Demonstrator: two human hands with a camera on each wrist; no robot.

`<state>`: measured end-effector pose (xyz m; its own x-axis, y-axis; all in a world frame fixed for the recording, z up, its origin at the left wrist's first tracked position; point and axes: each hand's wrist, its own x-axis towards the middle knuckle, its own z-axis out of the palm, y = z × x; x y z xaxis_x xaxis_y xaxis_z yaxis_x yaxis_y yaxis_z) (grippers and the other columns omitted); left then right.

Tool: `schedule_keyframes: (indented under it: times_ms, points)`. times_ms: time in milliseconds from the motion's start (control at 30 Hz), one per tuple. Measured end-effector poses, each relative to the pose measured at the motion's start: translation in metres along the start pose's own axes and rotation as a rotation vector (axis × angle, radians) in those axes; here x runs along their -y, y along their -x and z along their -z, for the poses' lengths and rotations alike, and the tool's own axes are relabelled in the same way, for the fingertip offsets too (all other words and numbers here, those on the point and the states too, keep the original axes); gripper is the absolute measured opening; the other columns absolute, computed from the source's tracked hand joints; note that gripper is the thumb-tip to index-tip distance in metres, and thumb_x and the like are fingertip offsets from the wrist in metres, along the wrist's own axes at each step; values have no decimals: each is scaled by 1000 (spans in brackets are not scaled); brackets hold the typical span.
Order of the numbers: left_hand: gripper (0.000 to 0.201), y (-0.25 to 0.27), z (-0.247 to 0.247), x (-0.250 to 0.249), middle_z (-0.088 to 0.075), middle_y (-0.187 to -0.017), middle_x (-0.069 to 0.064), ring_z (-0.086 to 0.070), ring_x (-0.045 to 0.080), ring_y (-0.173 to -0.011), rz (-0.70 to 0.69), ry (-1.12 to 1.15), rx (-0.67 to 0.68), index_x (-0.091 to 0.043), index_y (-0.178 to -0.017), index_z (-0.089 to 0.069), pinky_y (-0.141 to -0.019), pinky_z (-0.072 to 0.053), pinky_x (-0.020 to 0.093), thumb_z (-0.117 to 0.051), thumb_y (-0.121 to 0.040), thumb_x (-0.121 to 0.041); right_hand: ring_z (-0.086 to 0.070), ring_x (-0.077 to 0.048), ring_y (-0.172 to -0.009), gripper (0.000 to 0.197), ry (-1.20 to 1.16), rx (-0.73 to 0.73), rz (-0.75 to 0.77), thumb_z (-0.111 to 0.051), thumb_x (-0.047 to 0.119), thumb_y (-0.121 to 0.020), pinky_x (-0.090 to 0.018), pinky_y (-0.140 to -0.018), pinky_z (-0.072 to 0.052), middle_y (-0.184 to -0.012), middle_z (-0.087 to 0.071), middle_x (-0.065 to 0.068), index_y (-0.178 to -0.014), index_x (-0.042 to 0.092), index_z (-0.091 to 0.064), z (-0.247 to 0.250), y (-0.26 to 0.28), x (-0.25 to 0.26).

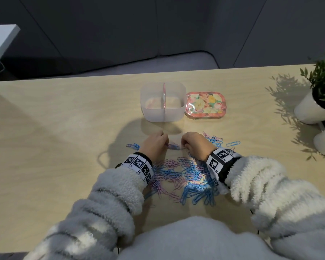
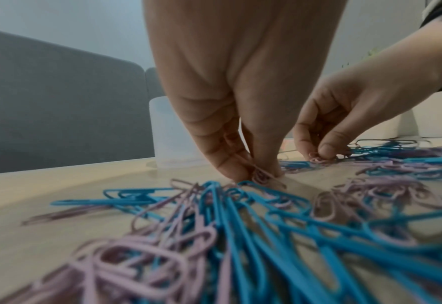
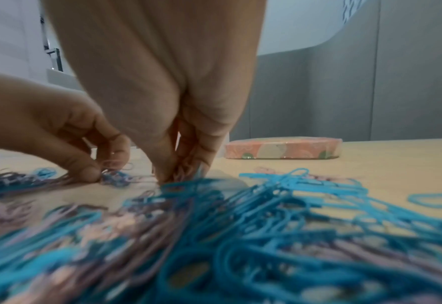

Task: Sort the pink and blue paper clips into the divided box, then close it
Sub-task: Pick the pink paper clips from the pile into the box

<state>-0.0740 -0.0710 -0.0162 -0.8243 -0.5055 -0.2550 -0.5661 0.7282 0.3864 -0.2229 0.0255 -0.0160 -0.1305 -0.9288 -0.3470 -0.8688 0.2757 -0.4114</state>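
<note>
Here, I see both hands down at the far edge of the clip pile, picking at pink clips.

My left hand has its curled fingertips pinched on a pink wire paper clip against the pale wooden table; my right hand pinches another pink clip just beside it. The mixed heap of pink and blue paper clips lies between my wrists, on the near side of the translucent plastic box with a centre divider, which stands open. Its flowered pink lid lies flat, touching the box's right side. White plant pots stand well right of the box.
</note>
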Motion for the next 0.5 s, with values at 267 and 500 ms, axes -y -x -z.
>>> schedule_keyframes:
  times_ms: [267, 500]
  points:
    - [8, 11, 3, 13, -62, -98, 13, -57, 29, -90, 94, 149, -29, -5, -89, -61, -77, -43, 34, -58, -84, -9, -52, -4, -65, 12, -365, -211, -37, -54, 1, -87, -5, -59, -40, -81, -61, -3, -90, -2, -65, 52, -19, 16]
    - [7, 14, 7, 14, -68, -90, 8, -59, 22, -84, 136, 289, -109, -9, -84, -63, -71, -41, 25, -59, -80, -5, -50, 3, -45, 10, -617, -452, -63, -63, -3, -77, -19, -62, -48, -56, -49, 12, -80, 4, -70, 100, -87, 59]
